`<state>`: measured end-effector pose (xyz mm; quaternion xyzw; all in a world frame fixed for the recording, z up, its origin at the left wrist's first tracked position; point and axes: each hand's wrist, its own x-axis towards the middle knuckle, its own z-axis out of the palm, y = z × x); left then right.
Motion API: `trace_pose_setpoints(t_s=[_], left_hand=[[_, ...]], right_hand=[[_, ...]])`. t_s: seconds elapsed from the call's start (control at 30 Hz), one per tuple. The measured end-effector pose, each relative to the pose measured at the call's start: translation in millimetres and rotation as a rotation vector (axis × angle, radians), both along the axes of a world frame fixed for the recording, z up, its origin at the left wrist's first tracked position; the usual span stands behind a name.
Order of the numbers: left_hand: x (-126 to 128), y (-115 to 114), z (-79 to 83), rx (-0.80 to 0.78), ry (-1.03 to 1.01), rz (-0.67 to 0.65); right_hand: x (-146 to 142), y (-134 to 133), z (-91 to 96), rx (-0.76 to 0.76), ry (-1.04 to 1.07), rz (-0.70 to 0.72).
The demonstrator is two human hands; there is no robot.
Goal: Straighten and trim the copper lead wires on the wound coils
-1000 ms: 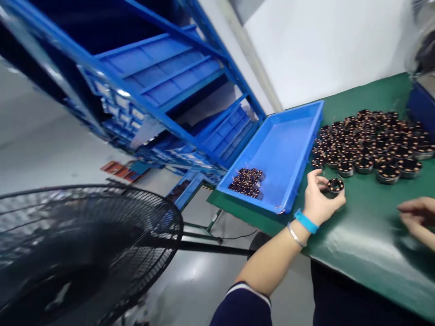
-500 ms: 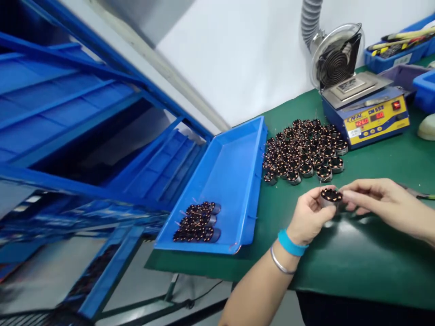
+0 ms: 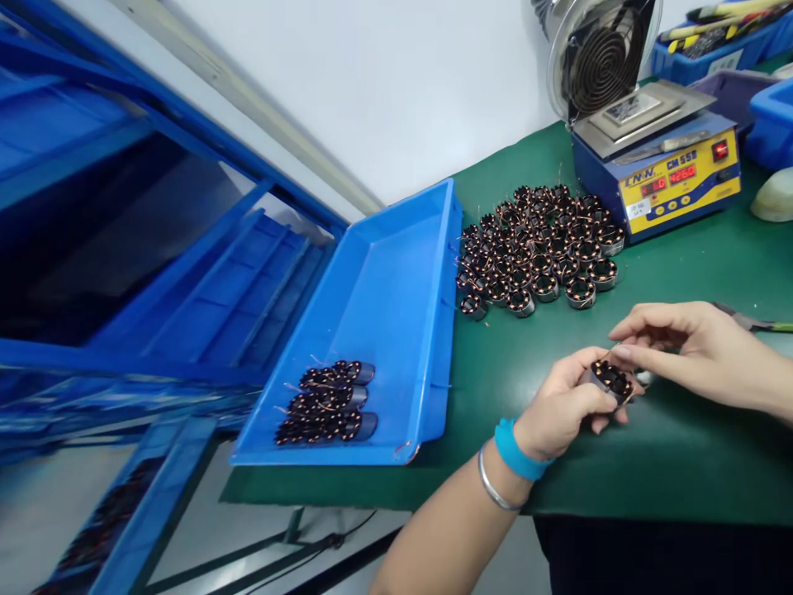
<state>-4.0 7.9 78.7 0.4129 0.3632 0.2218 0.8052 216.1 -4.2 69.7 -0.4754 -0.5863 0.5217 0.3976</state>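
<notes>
Left hand (image 3: 561,403) clamped on a copper-wound coil ring (image 3: 610,381), held tilted over the green surface (image 3: 681,471), wound face up and angled rightward. Right hand (image 3: 690,347) open, fingertips just beside the ring's upper edge.

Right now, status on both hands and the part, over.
Left hand holding a copper-wound stator. Right hand fingertips right by it, contact unclear. Stator pile beyond, apart from the hands.

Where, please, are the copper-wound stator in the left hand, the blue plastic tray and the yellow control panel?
Copper-wound stator (image 3: 610,382), head view, on its top windings.
Blue plastic tray (image 3: 443,330), head view, on its right wall.
Yellow control panel (image 3: 675,186), head view, on the panel's middle.
</notes>
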Motion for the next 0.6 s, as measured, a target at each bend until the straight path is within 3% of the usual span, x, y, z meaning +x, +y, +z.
trace_pose_setpoints(t_s=[0.17, 0.33, 0.6], left_hand=[[2, 0, 6.9, 0.064, 0.076, -0.041], [4, 1, 10.5, 0.019, 0.175, -0.163], [7, -4, -1.4, 0.008, 0.085, 0.049]], right_hand=[[4, 1, 1.4, 0.039, -0.075, 0.102], [6, -1, 4.8, 0.147, -0.149, 0.097], [7, 1, 7.0, 0.203, -0.169, 0.087]])
